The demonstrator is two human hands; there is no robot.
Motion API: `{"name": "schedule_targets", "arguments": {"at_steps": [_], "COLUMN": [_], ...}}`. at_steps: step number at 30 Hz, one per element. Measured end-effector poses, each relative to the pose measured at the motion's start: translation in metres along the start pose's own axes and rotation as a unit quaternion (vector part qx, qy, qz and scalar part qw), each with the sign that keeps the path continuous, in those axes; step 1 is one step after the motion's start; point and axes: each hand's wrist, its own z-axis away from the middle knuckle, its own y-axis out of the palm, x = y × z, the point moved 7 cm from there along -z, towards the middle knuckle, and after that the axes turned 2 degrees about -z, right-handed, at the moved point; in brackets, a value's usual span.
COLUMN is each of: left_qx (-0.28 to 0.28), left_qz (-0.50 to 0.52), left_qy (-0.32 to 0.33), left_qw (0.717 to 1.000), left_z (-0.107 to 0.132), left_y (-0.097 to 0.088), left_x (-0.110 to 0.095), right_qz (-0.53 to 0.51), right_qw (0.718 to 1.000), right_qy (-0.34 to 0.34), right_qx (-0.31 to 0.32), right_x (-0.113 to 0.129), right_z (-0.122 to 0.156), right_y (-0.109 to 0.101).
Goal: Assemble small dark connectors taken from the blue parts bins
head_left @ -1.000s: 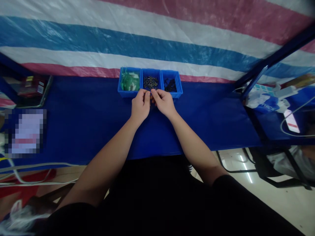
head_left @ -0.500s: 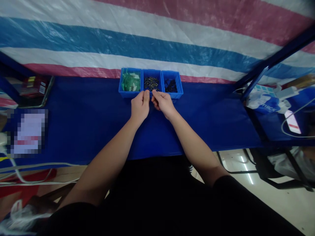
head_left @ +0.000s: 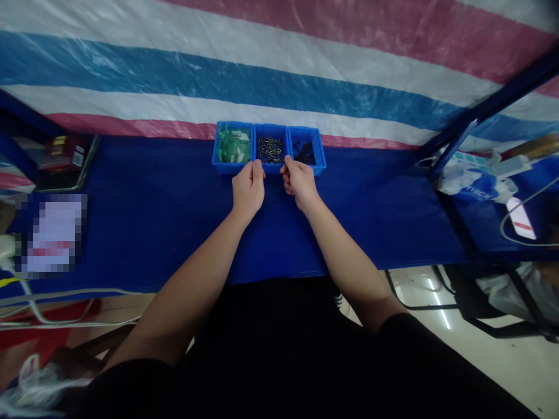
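Two bare forearms are seen reaching forward from the bottom of the view, and a dark garment [head_left: 262, 343] is seen below them. The left hand [head_left: 248, 189] and the right hand [head_left: 299, 183] have been drawn apart, so a gap of blue cloth is now left between them where the fingertips had been held close together.

The left hand is held partly curled, its fingertips [head_left: 257, 167] resting at the front rim of the left-hand bin, near the middle bin. The right hand is also loosely curled, its fingertips [head_left: 287, 167] placed at the front of the middle bin, near the right-hand bin. Whether a small part is pinched in either hand cannot be told.

Three blue plastic bins are set side by side on a blue cloth table cover [head_left: 152, 227]. Green items [head_left: 231, 145] are held in the left bin [head_left: 231, 169], small metal pins [head_left: 269, 149] in the middle bin [head_left: 271, 125], and dark small parts [head_left: 304, 153] in the right bin [head_left: 317, 157]. Behind them, a striped tarpaulin [head_left: 218, 75] is hung.
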Motion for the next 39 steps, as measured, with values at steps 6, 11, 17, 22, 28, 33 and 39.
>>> {"name": "schedule_targets", "arguments": {"at_steps": [6, 11, 17, 22, 28, 33, 39], "left_qx": [0.003, 0.005, 0.002, 0.004, 0.016, 0.028, 0.032], "left_qz": [-0.001, 0.002, 0.005, 0.009, -0.012, -0.025, -0.021], "left_qy": [-0.005, -0.01, -0.011, -0.003, -0.01, -0.013, -0.015], "left_qw": [1.0, 1.0, 1.0, 1.0, 1.0, 0.999, 0.999], "left_z": [0.0, 0.0, 0.001, 0.001, 0.001, 0.001, 0.001], "left_y": [0.001, 0.002, 0.002, 0.002, 0.002, 0.003, 0.003], "left_x": [0.002, 0.003, 0.001, 0.0, 0.0, -0.001, 0.0], "right_qz": [-0.004, -0.022, -0.02, 0.189, 0.535, 0.586, 0.546], "right_qw": [0.998, 0.997, 0.996, 0.971, 0.83, 0.792, 0.799], "right_qy": [-0.004, -0.004, 0.003, -0.131, -0.156, -0.152, -0.212], "right_qx": [-0.055, -0.072, -0.091, -0.07, 0.008, 0.074, 0.137], "right_x": [0.002, 0.003, 0.002, 0.015, 0.015, 0.008, 0.002], "right_z": [-0.003, -0.004, -0.006, -0.005, 0.01, 0.012, 0.008], "right_y": [-0.012, -0.015, -0.019, -0.018, -0.004, 0.003, 0.013]}}
